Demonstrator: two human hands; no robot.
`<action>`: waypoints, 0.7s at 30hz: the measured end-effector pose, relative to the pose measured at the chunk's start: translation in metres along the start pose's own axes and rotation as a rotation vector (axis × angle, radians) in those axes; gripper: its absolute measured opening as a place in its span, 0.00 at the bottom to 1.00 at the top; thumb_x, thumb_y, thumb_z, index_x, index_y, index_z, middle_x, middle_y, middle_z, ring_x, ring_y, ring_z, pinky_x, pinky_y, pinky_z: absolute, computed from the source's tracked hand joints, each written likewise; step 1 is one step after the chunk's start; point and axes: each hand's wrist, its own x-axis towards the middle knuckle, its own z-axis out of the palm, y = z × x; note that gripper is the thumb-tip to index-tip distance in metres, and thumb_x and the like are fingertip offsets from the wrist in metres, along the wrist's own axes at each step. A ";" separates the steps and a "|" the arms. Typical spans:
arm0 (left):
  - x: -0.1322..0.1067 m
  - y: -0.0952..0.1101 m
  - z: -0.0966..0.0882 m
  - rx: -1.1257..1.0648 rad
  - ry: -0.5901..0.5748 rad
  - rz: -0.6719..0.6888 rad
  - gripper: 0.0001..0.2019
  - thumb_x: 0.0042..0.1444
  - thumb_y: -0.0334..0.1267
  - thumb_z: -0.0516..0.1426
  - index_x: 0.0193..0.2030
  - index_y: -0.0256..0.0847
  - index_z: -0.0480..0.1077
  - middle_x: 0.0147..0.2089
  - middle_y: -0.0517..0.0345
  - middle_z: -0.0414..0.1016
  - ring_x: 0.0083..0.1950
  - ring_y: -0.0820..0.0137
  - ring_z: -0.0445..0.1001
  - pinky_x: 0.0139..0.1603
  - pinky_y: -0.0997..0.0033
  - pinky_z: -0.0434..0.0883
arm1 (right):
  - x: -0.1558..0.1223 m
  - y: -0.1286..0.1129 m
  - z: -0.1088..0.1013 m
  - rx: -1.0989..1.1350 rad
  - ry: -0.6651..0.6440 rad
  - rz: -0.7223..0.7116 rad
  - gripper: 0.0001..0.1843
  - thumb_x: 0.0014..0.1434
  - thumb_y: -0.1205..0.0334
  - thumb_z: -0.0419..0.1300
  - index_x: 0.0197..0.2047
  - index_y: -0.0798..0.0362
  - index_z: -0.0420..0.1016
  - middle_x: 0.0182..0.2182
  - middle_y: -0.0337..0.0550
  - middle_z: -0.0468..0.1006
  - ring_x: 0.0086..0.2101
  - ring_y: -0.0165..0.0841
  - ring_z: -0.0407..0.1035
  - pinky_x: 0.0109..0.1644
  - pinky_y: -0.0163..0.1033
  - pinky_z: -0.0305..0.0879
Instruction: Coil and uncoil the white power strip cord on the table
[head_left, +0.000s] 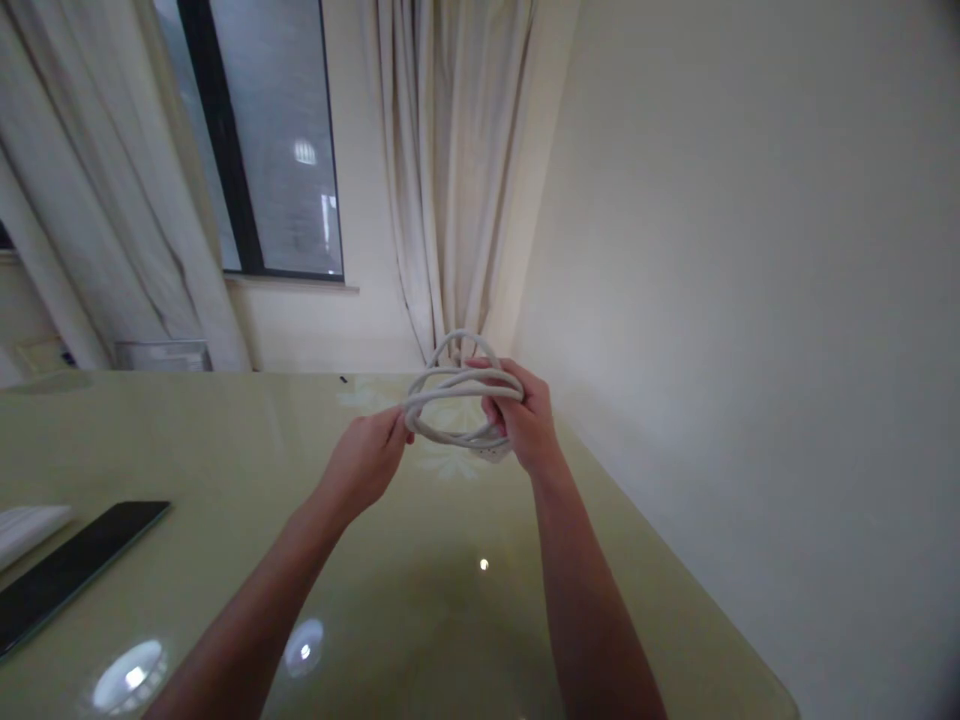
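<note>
A light grey cable (450, 438), wound in several loose loops, is held up above the glossy table between my two hands. My left hand (369, 452) pinches the left side of the coil with its fingers closed. On the other side, my right hand (529, 408) wraps its fingers round the loops. A white block with small dark holes, looking like a power strip's socket end (493, 453), shows just under the right hand, partly hidden by the coil and fingers.
The pale green table (420, 560) reaches the wall (750, 300) on the right. A black flat panel (82, 565) and a white object (30, 528) lie at the left. A small dark bit (343, 379) lies by the far edge, before curtains (457, 180).
</note>
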 end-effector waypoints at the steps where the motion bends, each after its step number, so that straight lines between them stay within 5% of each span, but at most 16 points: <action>1: 0.000 0.000 0.000 0.002 0.000 0.001 0.23 0.69 0.54 0.47 0.26 0.45 0.68 0.24 0.54 0.72 0.28 0.62 0.70 0.33 0.65 0.57 | -0.001 -0.001 0.003 -0.022 -0.030 0.014 0.15 0.66 0.53 0.66 0.51 0.51 0.87 0.19 0.30 0.64 0.18 0.24 0.52 0.20 0.31 0.45; 6: 0.002 0.000 -0.007 -0.266 0.156 -0.072 0.17 0.65 0.56 0.55 0.38 0.44 0.69 0.33 0.57 0.74 0.29 0.67 0.69 0.30 0.69 0.60 | -0.001 0.004 0.013 0.087 -0.027 0.096 0.16 0.64 0.50 0.69 0.48 0.52 0.88 0.17 0.27 0.56 0.17 0.23 0.46 0.19 0.31 0.43; 9: 0.002 0.002 -0.006 -0.510 0.271 -0.205 0.24 0.54 0.56 0.65 0.48 0.43 0.68 0.42 0.58 0.74 0.27 0.73 0.67 0.25 0.73 0.58 | -0.003 0.004 0.014 0.165 -0.080 0.125 0.17 0.61 0.50 0.71 0.47 0.53 0.89 0.16 0.27 0.56 0.17 0.22 0.44 0.19 0.31 0.43; 13: 0.001 0.009 -0.007 -0.769 0.121 -0.306 0.18 0.55 0.51 0.62 0.47 0.41 0.74 0.30 0.64 0.66 0.25 0.73 0.61 0.24 0.75 0.57 | -0.007 -0.004 0.017 0.114 -0.181 0.133 0.19 0.63 0.50 0.69 0.51 0.53 0.89 0.17 0.29 0.61 0.18 0.23 0.47 0.21 0.32 0.45; 16: -0.001 0.015 -0.012 -0.995 -0.041 -0.320 0.16 0.52 0.49 0.62 0.42 0.39 0.75 0.29 0.60 0.69 0.29 0.69 0.69 0.29 0.72 0.66 | -0.009 -0.015 0.019 -0.044 -0.345 0.123 0.17 0.62 0.52 0.71 0.49 0.53 0.90 0.26 0.38 0.79 0.25 0.27 0.64 0.30 0.33 0.59; 19: -0.002 0.015 -0.012 -1.124 -0.161 -0.383 0.23 0.55 0.58 0.62 0.43 0.39 0.76 0.33 0.56 0.74 0.33 0.65 0.74 0.34 0.67 0.71 | -0.013 -0.025 0.021 -0.218 -0.552 0.121 0.15 0.65 0.55 0.69 0.52 0.50 0.90 0.38 0.42 0.87 0.35 0.33 0.75 0.42 0.36 0.67; 21: -0.003 0.009 -0.006 -1.025 -0.171 -0.415 0.24 0.57 0.62 0.64 0.43 0.40 0.76 0.31 0.58 0.74 0.30 0.66 0.72 0.32 0.69 0.70 | -0.016 -0.030 0.024 -0.385 -0.677 0.113 0.14 0.67 0.58 0.66 0.53 0.48 0.89 0.41 0.42 0.89 0.39 0.35 0.77 0.45 0.37 0.68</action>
